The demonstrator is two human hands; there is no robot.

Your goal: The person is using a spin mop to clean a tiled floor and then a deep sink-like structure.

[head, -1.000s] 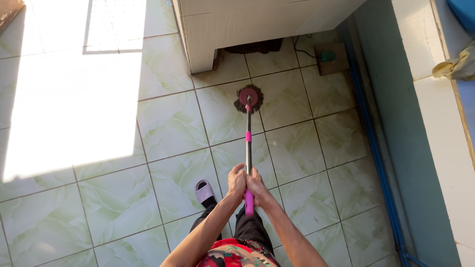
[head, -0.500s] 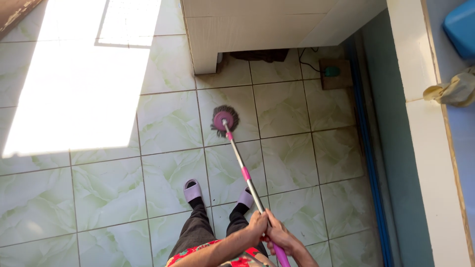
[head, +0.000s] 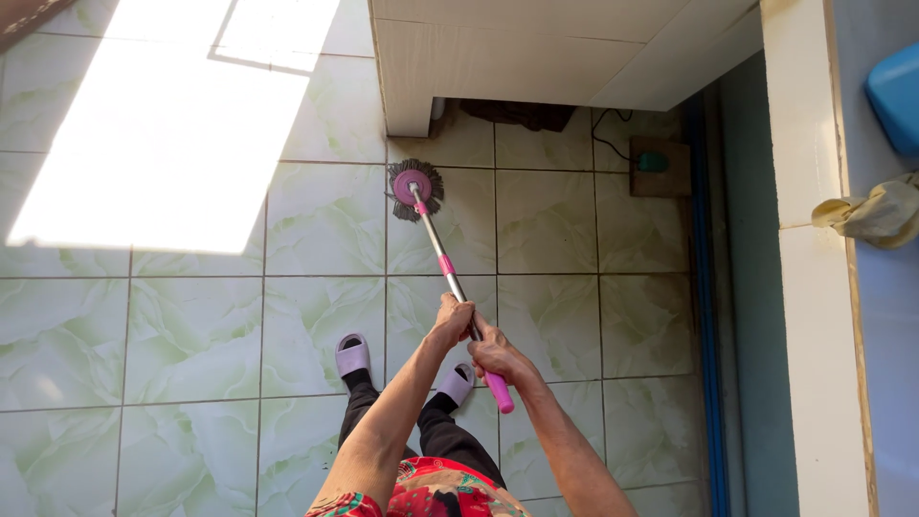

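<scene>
Head view, looking down. Both hands closed around the mop handle [head: 450, 278]: left hand [head: 452, 321] wrapped on the metal shaft higher up, right hand [head: 493, 356] clamped just below it, above the pink end grip, which sticks out past the right hand toward the body. The two hands touch or nearly touch; cannot tell which. Handle runs up and to the left from the hands, with a small pink collar partway along. Mop head [head: 415, 190] round, pink disc in the middle with a grey fringe, flat on the tiled floor [head: 191, 335], just beside the corner of a pale tiled counter base [head: 407, 105]. Floor tiles pale green, marbled, dark grout lines. Bright patch of sunlight [head: 163, 144] on the floor to the left of the mop head, well apart from the hands. Two feet in lilac slippers [head: 352, 356] stand on the tiles under the arms, dark trousers above them. Along the right: blue pipe [head: 706, 316] at the wall foot, white pillar [head: 814, 287], a crumpled cloth [head: 876, 215] on a ledge.
</scene>
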